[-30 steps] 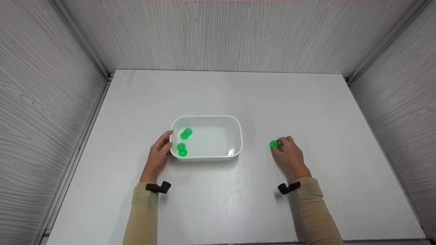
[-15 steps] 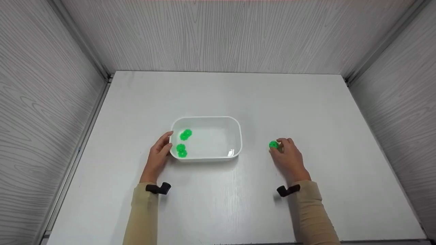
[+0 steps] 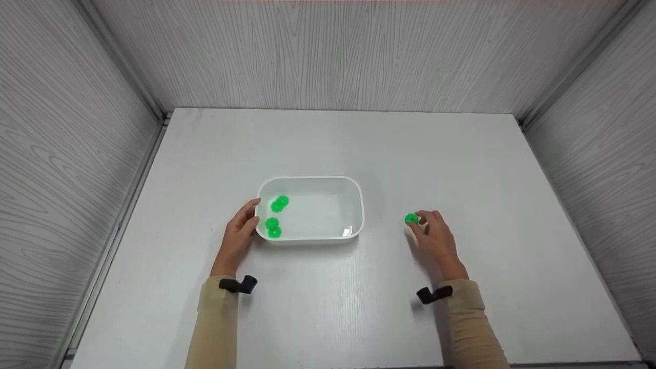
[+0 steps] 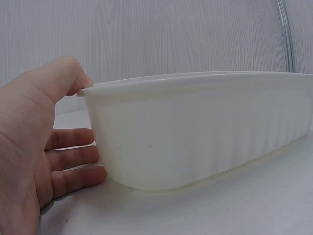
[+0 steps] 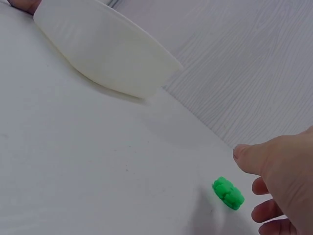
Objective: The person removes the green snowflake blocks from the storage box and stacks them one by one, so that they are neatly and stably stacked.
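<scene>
A white rectangular plastic container [image 3: 318, 239] stands on the table with several green flower-shaped pieces [image 3: 274, 223] in its left end. My left hand [image 3: 240, 233] rests against that end. In the left wrist view its bent thumb meets the rim, while the other fingertips touch the outer wall below. To the right of the container, my right hand [image 3: 435, 238] is beside one more green flower-shaped piece [image 5: 228, 193]. The right wrist view shows this piece on the table, with a gap between it and the thumb and fingers.
The white table [image 3: 328, 307] is bounded by grey wood-grain panels [image 3: 328, 56] at the back and both sides. Black mounts [image 3: 238, 284] sit on both wrists.
The right hand has drawn back slightly and its fingers have parted from the green piece. The left hand and container have hardly moved.
</scene>
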